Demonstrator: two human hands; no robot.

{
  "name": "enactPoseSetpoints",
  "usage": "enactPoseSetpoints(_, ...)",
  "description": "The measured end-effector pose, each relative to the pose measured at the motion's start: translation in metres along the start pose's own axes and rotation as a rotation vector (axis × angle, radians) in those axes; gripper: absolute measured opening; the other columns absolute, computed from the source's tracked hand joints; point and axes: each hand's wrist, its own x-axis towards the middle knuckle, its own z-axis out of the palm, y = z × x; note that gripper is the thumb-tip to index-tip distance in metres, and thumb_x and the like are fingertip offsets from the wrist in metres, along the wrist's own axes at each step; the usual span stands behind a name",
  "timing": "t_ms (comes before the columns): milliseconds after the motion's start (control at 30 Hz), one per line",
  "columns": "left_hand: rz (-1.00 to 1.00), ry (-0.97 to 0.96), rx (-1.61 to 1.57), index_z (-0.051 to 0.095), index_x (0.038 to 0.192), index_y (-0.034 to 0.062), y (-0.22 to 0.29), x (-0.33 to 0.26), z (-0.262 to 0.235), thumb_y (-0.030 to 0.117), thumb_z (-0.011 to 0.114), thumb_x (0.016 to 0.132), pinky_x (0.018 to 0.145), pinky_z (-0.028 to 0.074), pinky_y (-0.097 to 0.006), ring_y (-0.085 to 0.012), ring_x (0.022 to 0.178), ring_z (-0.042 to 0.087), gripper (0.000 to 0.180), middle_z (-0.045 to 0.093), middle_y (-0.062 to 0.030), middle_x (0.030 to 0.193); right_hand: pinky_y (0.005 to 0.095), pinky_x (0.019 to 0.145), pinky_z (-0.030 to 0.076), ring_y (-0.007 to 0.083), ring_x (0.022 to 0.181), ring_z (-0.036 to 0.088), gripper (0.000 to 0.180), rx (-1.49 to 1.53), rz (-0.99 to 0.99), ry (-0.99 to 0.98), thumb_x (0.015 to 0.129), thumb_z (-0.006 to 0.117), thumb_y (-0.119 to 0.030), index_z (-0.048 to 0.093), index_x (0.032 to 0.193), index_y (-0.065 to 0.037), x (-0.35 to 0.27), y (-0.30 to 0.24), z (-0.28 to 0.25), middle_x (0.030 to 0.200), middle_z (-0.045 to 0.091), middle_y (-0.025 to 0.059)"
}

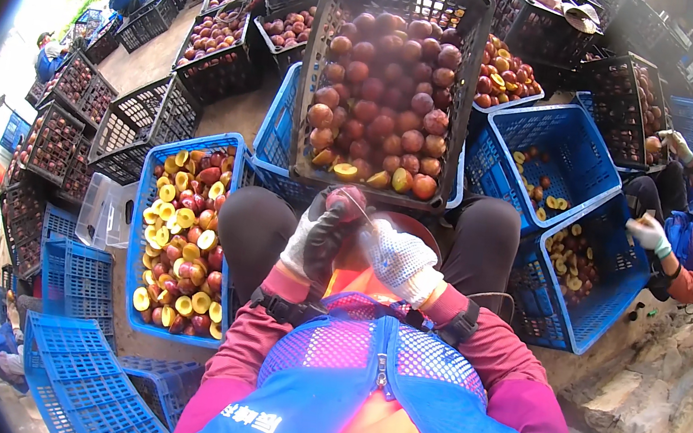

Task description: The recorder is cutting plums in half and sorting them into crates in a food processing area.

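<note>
My left hand, in a white glove with a black coating, is closed round a dark red plum in front of my chest. My right hand, in a white knit glove, is curled close beside the plum. Something thin shows at its fingertips, too blurred to name. Just beyond both hands, a black crate full of whole plums leans toward me, with a few cut halves along its near edge. Beneath my hands, the rim of a reddish basin shows between my knees.
Left of my knee stands a blue crate of halved plums. Two blue crates with some halves stand at the right, near a co-worker's gloved hand. Stacked black crates and blue crates line the left side.
</note>
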Motion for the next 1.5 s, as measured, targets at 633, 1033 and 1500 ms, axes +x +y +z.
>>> enactPoseSetpoints(633,-0.084,0.267,-0.316,0.068,0.143,0.0099,-0.037,0.032,-0.037,0.047,0.058,0.116,0.109,0.061,-0.051,-0.0284,0.123,0.075,0.047,0.077,-0.0107,0.135,0.0533,0.050,0.053,0.0373,0.055,0.068,0.027,0.055,0.194,-0.008,0.112,0.062,-0.037,0.066,0.102,-0.013,0.018,-0.020,-0.003,0.067,0.066,0.0129)
enactPoseSetpoints(1033,0.232,0.027,0.492,0.069,0.134,0.0016,-0.032,0.031,-0.026,0.015,0.066,0.114,0.104,0.059,-0.036,-0.0206,0.117,0.072,0.024,0.076,-0.0119,0.127,0.0501,0.053,0.055,0.0347,0.056,0.068,0.026,0.073,0.181,0.095,0.112,0.064,-0.037,0.065,0.099,-0.014,0.019,-0.002,0.018,0.066,0.064,0.0107)
enactPoseSetpoints(1500,0.115,0.100,0.130,0.065,0.134,0.0042,-0.026,0.012,-0.021,0.017,0.075,0.110,0.109,0.060,-0.041,-0.0243,0.122,0.071,0.029,0.073,-0.0107,0.130,0.0506,0.050,0.053,0.0357,0.055,0.067,0.022,-0.075,-0.043,0.100,0.112,0.062,-0.032,0.066,0.100,-0.013,0.007,0.006,0.008,0.067,0.063,0.0113)
